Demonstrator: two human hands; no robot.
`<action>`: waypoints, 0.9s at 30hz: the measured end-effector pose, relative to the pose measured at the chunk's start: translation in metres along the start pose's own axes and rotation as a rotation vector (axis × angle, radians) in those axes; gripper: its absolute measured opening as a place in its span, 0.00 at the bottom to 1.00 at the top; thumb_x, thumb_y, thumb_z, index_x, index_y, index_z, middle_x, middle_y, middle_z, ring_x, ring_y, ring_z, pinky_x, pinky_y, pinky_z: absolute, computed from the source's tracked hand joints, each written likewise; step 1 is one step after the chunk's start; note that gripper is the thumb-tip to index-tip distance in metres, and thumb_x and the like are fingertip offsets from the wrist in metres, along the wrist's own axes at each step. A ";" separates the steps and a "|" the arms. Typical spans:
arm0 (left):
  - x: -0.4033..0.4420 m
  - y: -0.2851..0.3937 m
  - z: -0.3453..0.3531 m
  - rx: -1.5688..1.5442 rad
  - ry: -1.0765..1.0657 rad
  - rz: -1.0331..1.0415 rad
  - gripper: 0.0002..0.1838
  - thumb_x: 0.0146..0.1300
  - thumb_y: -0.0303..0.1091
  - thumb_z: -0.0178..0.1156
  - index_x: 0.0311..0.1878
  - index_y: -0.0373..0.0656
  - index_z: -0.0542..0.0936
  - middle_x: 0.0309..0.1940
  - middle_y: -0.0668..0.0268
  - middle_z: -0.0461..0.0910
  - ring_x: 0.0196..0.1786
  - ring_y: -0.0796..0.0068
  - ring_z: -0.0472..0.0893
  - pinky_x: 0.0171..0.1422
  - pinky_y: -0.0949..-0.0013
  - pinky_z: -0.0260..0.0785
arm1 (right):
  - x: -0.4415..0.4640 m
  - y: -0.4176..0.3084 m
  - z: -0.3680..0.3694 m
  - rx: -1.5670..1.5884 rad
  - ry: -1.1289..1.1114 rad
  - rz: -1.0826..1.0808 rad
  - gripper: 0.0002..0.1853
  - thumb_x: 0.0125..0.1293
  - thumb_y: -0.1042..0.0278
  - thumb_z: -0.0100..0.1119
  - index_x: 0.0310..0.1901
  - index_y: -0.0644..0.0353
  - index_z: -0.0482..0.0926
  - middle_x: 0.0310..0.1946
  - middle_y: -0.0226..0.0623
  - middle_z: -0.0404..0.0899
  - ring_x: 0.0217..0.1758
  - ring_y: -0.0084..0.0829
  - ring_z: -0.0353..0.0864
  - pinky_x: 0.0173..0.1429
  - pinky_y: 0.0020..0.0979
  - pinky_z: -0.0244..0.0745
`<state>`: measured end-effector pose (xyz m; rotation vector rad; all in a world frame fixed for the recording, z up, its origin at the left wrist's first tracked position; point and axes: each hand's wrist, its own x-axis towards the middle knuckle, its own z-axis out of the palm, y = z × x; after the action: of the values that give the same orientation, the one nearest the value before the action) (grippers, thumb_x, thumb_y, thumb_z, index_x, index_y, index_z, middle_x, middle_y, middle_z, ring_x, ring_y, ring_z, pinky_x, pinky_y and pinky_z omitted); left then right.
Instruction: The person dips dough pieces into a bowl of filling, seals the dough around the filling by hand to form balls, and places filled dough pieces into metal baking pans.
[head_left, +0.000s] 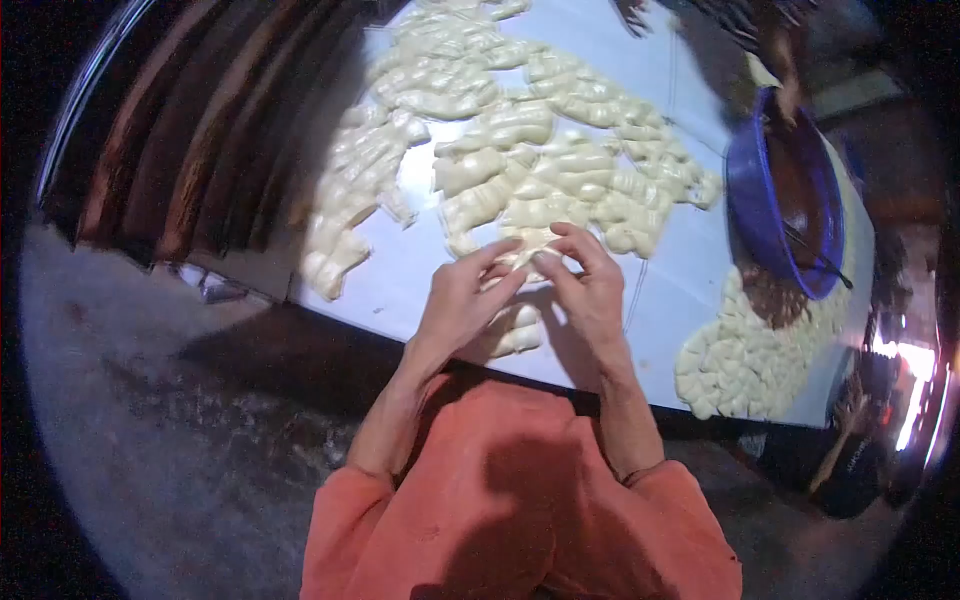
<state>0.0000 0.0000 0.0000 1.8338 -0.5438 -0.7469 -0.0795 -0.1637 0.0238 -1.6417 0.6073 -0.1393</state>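
My left hand and my right hand meet near the front edge of a white table. Between their fingertips both pinch a small pale piece of dough, partly covered by the fingers. Just beyond them, many soft, shiny dough pieces lie close together in rows. A few more pieces rest under my left hand, close to the table edge.
At the right stands a purple basin with brown filling and a dark-handled utensil. Pale, folded-looking pieces cluster below it. Another person's hand reaches the basin; another person is at lower right. Brown slatted boards stand left.
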 end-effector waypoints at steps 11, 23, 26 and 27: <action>0.070 0.053 0.196 -0.781 0.177 0.663 0.54 0.61 0.53 0.71 0.79 0.35 0.53 0.60 0.49 0.80 0.58 0.62 0.83 0.59 0.67 0.75 | -0.024 -0.027 -0.123 0.962 -0.091 0.052 0.09 0.71 0.70 0.63 0.46 0.65 0.77 0.36 0.33 0.83 0.34 0.19 0.82 0.40 0.18 0.77; 0.061 0.077 0.182 -0.236 -0.146 0.222 0.23 0.70 0.27 0.62 0.67 0.40 0.75 0.47 0.55 0.87 0.47 0.73 0.87 0.54 0.69 0.78 | 0.098 0.003 -0.419 -0.434 0.324 -0.059 0.11 0.71 0.62 0.58 0.45 0.61 0.78 0.37 0.32 0.82 0.42 0.26 0.82 0.48 0.31 0.77; 0.059 0.083 0.176 -0.167 -0.162 0.217 0.20 0.70 0.28 0.62 0.64 0.34 0.76 0.46 0.55 0.87 0.46 0.72 0.87 0.54 0.69 0.78 | 0.129 0.050 -0.444 -1.004 -0.022 0.072 0.12 0.68 0.62 0.58 0.46 0.62 0.79 0.39 0.33 0.84 0.43 0.29 0.81 0.52 0.34 0.75; 0.057 0.086 0.175 -0.115 -0.193 0.210 0.21 0.70 0.28 0.62 0.64 0.34 0.76 0.46 0.55 0.87 0.47 0.72 0.87 0.54 0.69 0.78 | 0.126 0.045 -0.443 -1.004 -0.030 0.071 0.12 0.68 0.62 0.58 0.46 0.62 0.79 0.39 0.33 0.84 0.43 0.29 0.81 0.52 0.34 0.75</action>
<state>-0.0864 -0.1834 0.0189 1.5788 -0.7895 -0.7991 -0.1753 -0.6168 0.0275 -2.5713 0.7684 0.2944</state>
